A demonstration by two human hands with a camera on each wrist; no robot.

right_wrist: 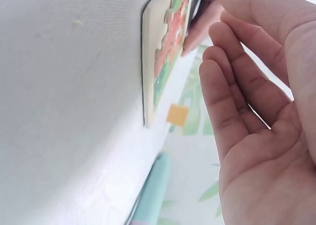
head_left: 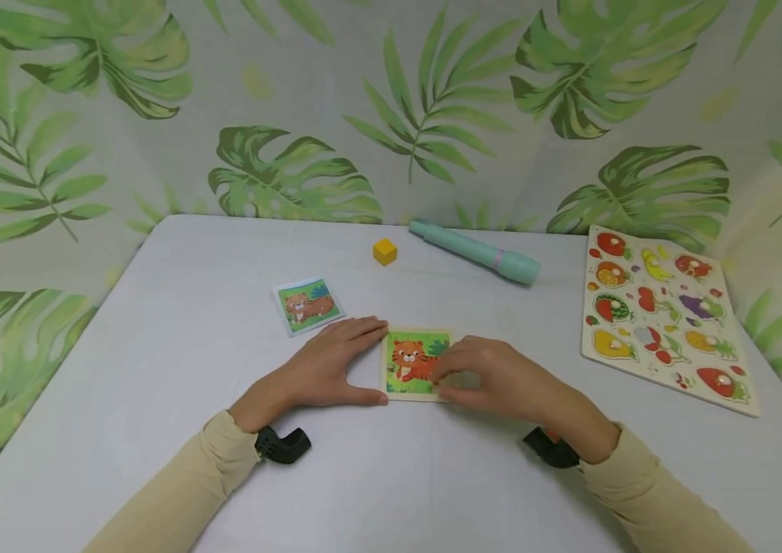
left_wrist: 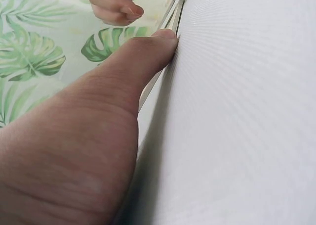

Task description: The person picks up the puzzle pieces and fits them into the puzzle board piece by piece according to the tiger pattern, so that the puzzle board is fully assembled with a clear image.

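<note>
A square tiger jigsaw puzzle (head_left: 413,362) in a pale wooden tray lies before the person. My left hand (head_left: 325,367) rests at its left side, fingers extended to the upper corner and thumb at the lower one. In the left wrist view the thumb (left_wrist: 148,52) touches the tray's edge. My right hand (head_left: 491,376) hovers over the puzzle's right side, fingers loosely bent. The right wrist view shows no object in its palm, though the thumb and index tips are partly cut off. Bare wood shows beside the jagged-edged pieces (right_wrist: 173,34).
A tiger picture card (head_left: 308,305) lies to the upper left. Farther back are a yellow cube (head_left: 385,251) and a mint-green, flashlight-shaped cylinder (head_left: 477,252). A fruit peg board (head_left: 664,319) lies at the right. Leaf-printed cloth (head_left: 425,107) hangs behind the white table.
</note>
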